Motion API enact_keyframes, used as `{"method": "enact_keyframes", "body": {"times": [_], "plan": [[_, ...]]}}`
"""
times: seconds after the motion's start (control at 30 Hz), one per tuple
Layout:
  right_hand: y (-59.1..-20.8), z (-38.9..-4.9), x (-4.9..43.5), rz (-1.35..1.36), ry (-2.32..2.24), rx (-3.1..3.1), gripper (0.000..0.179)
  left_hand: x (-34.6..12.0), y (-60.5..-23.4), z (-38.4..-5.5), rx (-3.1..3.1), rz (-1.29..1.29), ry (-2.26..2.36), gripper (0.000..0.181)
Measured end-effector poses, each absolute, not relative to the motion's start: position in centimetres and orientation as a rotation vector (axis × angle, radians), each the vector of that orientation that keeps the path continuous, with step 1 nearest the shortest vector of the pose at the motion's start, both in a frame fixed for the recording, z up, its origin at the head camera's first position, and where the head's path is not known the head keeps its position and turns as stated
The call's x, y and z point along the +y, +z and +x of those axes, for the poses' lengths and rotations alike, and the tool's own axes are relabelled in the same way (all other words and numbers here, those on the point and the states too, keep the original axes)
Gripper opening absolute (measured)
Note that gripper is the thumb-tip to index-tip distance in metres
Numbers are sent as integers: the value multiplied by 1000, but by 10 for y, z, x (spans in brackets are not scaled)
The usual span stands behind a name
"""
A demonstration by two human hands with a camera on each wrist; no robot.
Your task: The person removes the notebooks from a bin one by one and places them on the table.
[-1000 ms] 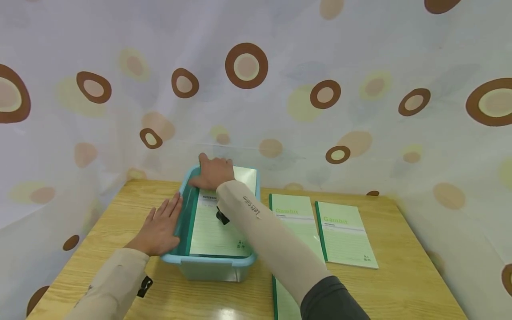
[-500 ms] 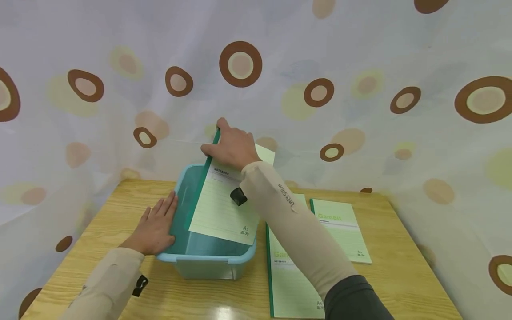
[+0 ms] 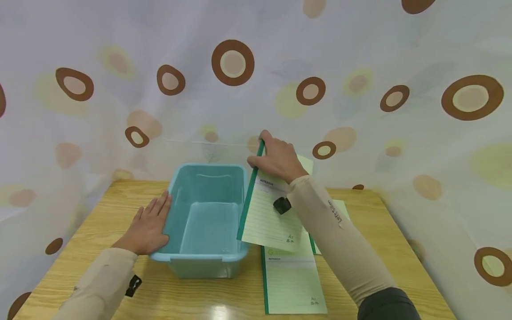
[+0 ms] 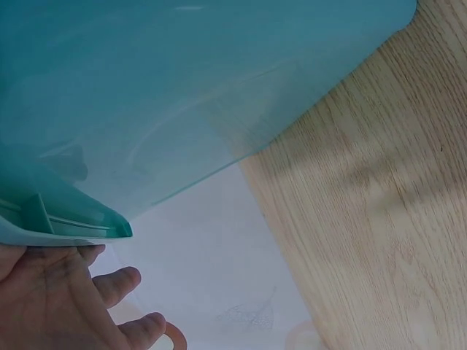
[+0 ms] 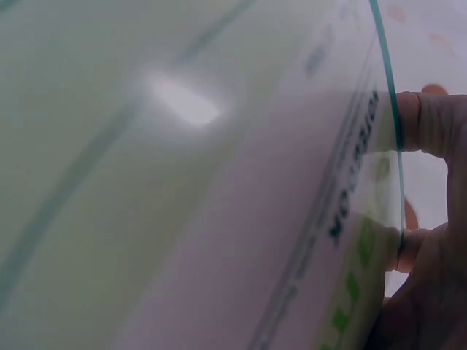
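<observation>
My right hand (image 3: 280, 155) grips a pale green notebook (image 3: 268, 213) by its upper part, thumb at the dark green spine. The notebook is tilted, right of the blue plastic bin (image 3: 200, 257), and overlaps other notebooks in the head view. In the right wrist view the held notebook's cover (image 5: 219, 204) fills most of the picture, with fingers at its edge. My left hand (image 3: 148, 229) rests with straight fingers along the bin's left rim; in the left wrist view those fingers (image 4: 117, 286) show below the rim. The bin's inside floor is bare.
A notebook (image 3: 294, 284) lies on the wooden table (image 3: 140, 195) at the bin's right front. Another notebook (image 3: 342, 208) lies farther right, partly hidden by my right sleeve. A patterned curtain (image 3: 256, 106) hangs behind and beside the table.
My right hand has lifted the notebook out of the bin and carried it right, over the notebooks on the table. My left hand stays on the bin's rim.
</observation>
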State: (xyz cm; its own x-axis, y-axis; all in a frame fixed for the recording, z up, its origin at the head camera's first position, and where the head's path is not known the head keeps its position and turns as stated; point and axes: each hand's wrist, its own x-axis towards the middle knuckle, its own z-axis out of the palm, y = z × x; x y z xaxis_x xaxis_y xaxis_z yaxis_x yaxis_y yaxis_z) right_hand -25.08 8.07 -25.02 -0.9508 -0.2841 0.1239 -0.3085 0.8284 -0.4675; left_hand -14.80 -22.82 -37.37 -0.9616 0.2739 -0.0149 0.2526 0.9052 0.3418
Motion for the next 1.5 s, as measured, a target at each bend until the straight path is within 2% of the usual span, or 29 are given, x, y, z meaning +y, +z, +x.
{"method": "enact_keyframes", "body": {"times": [0.1, 0.33, 0.67, 1.17, 1.5], "plan": [[-266, -249, 105, 454, 777, -2972, 44, -230, -373, -149, 2997, 412, 523, 88], [-317, -242, 168, 435, 725, -2994, 32, -229, -373, -149, 2992, 413, 530, 89], [-392, -227, 241, 413, 721, -3025, 28, -228, -373, -148, 2982, 411, 544, 88], [-473, -223, 277, 445, 636, -3137, 37, -229, -375, -147, 2988, 409, 553, 88], [-489, -215, 277, 513, 622, -3233, 41, -228, -373, -148, 2991, 408, 548, 88]]}}
